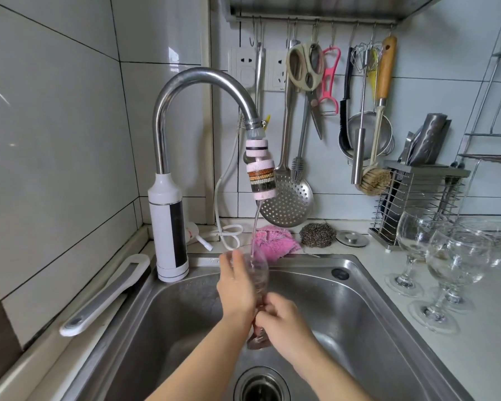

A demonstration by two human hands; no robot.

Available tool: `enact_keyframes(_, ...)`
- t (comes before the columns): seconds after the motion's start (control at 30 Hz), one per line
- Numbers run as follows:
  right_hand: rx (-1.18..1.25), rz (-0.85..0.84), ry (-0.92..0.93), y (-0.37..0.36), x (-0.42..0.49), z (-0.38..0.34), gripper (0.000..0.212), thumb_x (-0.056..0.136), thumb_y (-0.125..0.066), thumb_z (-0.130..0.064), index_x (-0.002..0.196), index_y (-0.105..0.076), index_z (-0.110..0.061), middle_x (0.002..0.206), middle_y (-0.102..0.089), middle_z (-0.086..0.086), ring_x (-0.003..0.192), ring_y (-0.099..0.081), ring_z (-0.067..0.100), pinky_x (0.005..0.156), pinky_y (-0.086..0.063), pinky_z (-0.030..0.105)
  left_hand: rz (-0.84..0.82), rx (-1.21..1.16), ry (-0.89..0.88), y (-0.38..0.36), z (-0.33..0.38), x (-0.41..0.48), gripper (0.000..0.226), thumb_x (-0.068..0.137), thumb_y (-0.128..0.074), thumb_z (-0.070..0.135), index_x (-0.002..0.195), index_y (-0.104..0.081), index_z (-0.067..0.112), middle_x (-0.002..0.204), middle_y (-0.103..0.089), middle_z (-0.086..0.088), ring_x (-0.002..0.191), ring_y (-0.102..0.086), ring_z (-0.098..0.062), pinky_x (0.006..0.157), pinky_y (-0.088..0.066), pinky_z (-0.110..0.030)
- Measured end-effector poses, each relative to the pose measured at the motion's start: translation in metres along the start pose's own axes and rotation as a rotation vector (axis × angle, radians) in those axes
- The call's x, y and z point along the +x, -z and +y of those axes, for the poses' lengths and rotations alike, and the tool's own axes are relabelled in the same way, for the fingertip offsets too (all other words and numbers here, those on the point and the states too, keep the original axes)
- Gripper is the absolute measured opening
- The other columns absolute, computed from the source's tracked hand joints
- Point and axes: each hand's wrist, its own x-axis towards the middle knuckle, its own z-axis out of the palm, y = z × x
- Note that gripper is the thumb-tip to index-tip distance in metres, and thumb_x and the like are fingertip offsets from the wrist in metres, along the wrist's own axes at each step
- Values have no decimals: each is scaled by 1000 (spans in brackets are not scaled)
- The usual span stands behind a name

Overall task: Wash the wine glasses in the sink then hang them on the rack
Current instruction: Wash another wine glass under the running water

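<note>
Looks down onto a stainless steel sink (359, 299), spreading beneath and all around the grip, with its round drain (262, 386) nearer the viewer than the hands. Behind and above the grip, shows a tall curved tap (197, 79) on a white body, ending in a pink-ringed filter (261, 172) straight above the held glass. Far right of the grip and higher, catches a wire rack (498, 82) against the wall (only part of it fits in view). Up and to the right of the grip, finds a rail of hooks (315, 21) hung with scissors, a peeler, a whisk, brushes and a perforated skimmer (289, 204).

To the right of the grip, on the pale counter, shows a steel knife holder (417, 198) and, in front of it, three wine glasses (457, 256), clear, upright, close together, well apart from the hands.

At the centre, over the basin: left hand (236, 287) curled round the bowl of a wine glass (259, 273); right hand (284, 316) just nearer the viewer, pinching the stem above the foot. Holds the glass tilted, rim up and away, foot toward the viewer, clear of the sink floor.

Just beyond the grip, on the sink's back ledge, shows a crumpled pink cloth (272, 241), a steel scourer (317, 234) to its right, then a metal sink plug (352, 238). From the filter down to the top of the held glass, a thin stream of water (255, 227).
</note>
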Motion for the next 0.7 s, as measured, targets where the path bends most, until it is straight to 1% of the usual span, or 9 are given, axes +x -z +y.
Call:
enact_keyframes(0.03, 20, -24, -5, 0, -1, -1, 21, 81, -56, 2, 74, -62, -17, 54, -62, -4, 51, -57, 11, 47, -48, 21, -21, -127, 113, 1, 0, 3, 38, 102, -40, 57, 113, -58, 26, 109, -69, -7, 102, -65, -30, 92, -48, -46)
enact_keyframes(0.1, 66, -60, -8, 1, -2, -2, 20, 83, -60, 2, 74, -61, -16, 54, -61, -2, 52, -56, 11, 54, -46, 22, -284, -533, 393, 5, 6, 4, 53, 95, -51, 64, 109, -61, 14, 99, -67, -9, 84, -64, -26, 77, -55, -40)
enact_keyframes(0.17, 155, -71, -19, 3, -1, -3, 17, 86, -61, 2, 75, -60, -12, 55, -60, 2, 55, -58, 17, 61, -47, 27, -434, -687, 449, 9, 9, 3, 66, 79, -71, 66, 110, -62, 9, 87, -63, -11, 71, -61, -24, 60, -54, -32)
enact_keyframes(0.27, 163, -70, -23, 2, 0, -2, 16, 90, -56, 2, 79, -61, -9, 59, -62, 6, 61, -61, 24, 69, -51, 35, -289, -428, 197, 5, 7, -1, 84, 56, -91, 53, 122, -54, 17, 103, -72, -13, 80, -71, -25, 69, -59, -36)
enact_keyframes(0.33, 37, -23, -12, -1, 2, 2, 20, 92, -51, 0, 86, -65, -12, 69, -69, 4, 69, -68, 25, 70, -57, 35, -160, -53, -37, 2, 7, -7, 83, 53, -86, 60, 122, -47, 35, 107, -68, 4, 93, -66, -8, 80, -52, -26)
enact_keyframes(0.43, -59, 30, -49, 0, 3, 3, 24, 94, -45, -3, 87, -63, -17, 78, -71, 6, 79, -70, 27, 72, -58, 36, -116, 95, -178, -2, 4, -12, 52, 80, -65, 67, 122, -47, 42, 106, -67, 9, 104, -62, -13, 89, -47, -33)
enact_keyframes(0.53, 14, 1, -83, 1, 3, 2, 23, 96, -43, -7, 80, -58, -10, 54, -56, 5, 54, -64, 28, 62, -54, 37, -70, -37, -45, -3, 3, -9, 32, 103, -37, 56, 109, -58, 33, 98, -67, 7, 106, -62, -25, 88, -39, -39)
enact_keyframes(0.63, 36, -18, -82, 1, 3, 2, 23, 97, -46, -10, 77, -57, -4, 49, -53, 4, 52, -60, 26, 64, -51, 41, -133, -52, -35, 1, 4, -10, 31, 91, -62, 61, 113, -55, 40, 105, -67, 12, 101, -64, -8, 89, -43, -32)
enact_keyframes(0.7, 54, -14, -86, 1, 3, 2, 23, 97, -45, -7, 77, -57, -5, 48, -53, 4, 48, -56, 20, 55, -49, 31, -185, 71, -186, 2, 2, -12, 60, 76, -82, 54, 124, -48, 40, 115, -64, 12, 105, -62, -5, 94, -45, -30)
